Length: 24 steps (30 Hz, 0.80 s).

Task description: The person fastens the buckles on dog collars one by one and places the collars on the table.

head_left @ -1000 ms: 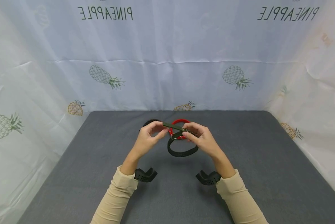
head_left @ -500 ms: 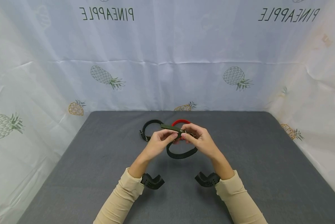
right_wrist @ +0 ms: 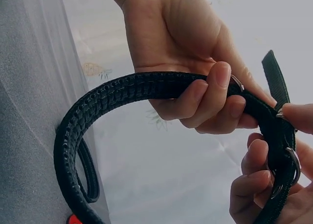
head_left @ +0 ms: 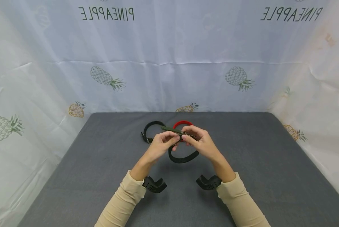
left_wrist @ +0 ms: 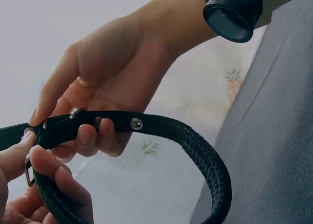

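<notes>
Both hands hold a dark green and black dog collar (head_left: 180, 160), its padded loop hanging below them in the head view. My left hand (head_left: 160, 145) pinches the strap close to the buckle; in the right wrist view its fingers (right_wrist: 221, 77) curl over the band. My right hand (head_left: 200, 141) pinches the overlapped strap beside it, with fingers (left_wrist: 87, 136) wrapped round the band in the left wrist view. A loose strap end (right_wrist: 276, 77) sticks out past the fingertips. Metal rings and an eyelet (left_wrist: 136, 123) show on the strap; the fingers partly hide the buckle.
Beyond the hands, a black collar (head_left: 146, 128) and a red collar (head_left: 183, 122) lie on the grey cloth-covered table (head_left: 107, 176). The red one is partly hidden by my hands. A pineapple-print curtain (head_left: 169, 88) stands behind the table.
My left hand has moved right and slightly down, from the strap's loose end to close beside the right hand. The right hand has barely shifted, and the collar loop hangs slightly lower.
</notes>
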Tool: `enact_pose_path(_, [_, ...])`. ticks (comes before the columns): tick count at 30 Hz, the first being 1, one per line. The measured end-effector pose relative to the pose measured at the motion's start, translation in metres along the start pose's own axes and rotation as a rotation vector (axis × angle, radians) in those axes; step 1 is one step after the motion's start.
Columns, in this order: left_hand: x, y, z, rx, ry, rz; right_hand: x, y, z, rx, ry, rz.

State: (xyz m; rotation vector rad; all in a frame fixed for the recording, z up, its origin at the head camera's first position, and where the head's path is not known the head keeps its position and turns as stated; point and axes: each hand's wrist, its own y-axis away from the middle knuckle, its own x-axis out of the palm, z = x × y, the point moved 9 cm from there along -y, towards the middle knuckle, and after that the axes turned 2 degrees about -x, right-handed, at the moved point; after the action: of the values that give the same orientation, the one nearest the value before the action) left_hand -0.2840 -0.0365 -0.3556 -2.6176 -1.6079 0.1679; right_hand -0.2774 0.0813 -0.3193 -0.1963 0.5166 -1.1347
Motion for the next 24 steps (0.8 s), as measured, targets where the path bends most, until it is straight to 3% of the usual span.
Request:
enact_pose_path(7, [0.0026, -0.0012, 0.0040, -0.034, 0.004, 0.012, -0.0006, 0.0007, -0.0007, 0.009, -0.006, -0.011])
enact_pose_path(24, [0.0025, -0.0004, 0.0046, -0.046, 0.024, -0.008, 0.0025, 0.0006, 0.0028, -0.032, -0.005, 0.011])
